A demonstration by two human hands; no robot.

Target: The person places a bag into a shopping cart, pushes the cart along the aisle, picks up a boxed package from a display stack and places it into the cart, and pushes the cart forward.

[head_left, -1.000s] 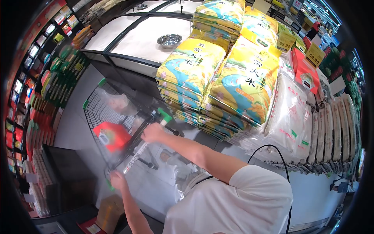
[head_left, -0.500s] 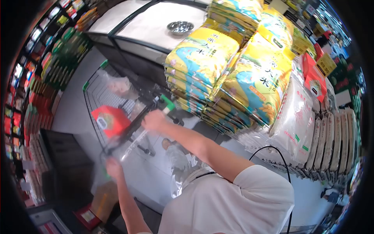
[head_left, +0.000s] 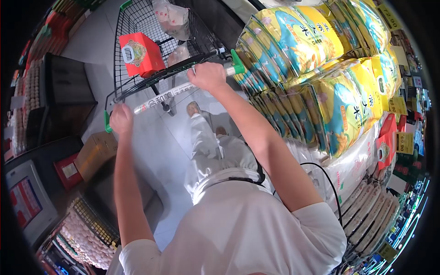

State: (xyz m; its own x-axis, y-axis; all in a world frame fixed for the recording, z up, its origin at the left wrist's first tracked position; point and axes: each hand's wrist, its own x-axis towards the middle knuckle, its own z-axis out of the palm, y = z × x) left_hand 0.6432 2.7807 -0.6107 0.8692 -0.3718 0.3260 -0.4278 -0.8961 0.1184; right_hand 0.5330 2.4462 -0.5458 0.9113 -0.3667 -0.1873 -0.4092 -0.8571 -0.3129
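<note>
My left hand [head_left: 122, 119] is closed round the left end of the cart's white handle bar [head_left: 160, 97], beside its green end piece. Near the right end of the bar, my right hand [head_left: 207, 76] is wrapped round it, a little short of the green corner piece. The wire shopping cart [head_left: 120, 67] stands ahead of me. Inside it are a red box [head_left: 141, 54] with a white handle slot, a clear plastic bag [head_left: 171, 19] with pale contents at the far end, and a smaller clear bag [head_left: 178, 54] nearer the handle.
Stacked yellow and blue rice bags [head_left: 298, 41] rise close to the cart's right side. A dark display stand [head_left: 64, 98] is at left, with a cardboard box [head_left: 95, 153] and a screen [head_left: 27, 199] nearer me. White sacks [head_left: 355, 160] lie at right.
The view has turned, so the cart now appears higher in the frame and the rice bags have swung downward at right. Both hands have stayed on the handle bar.
</note>
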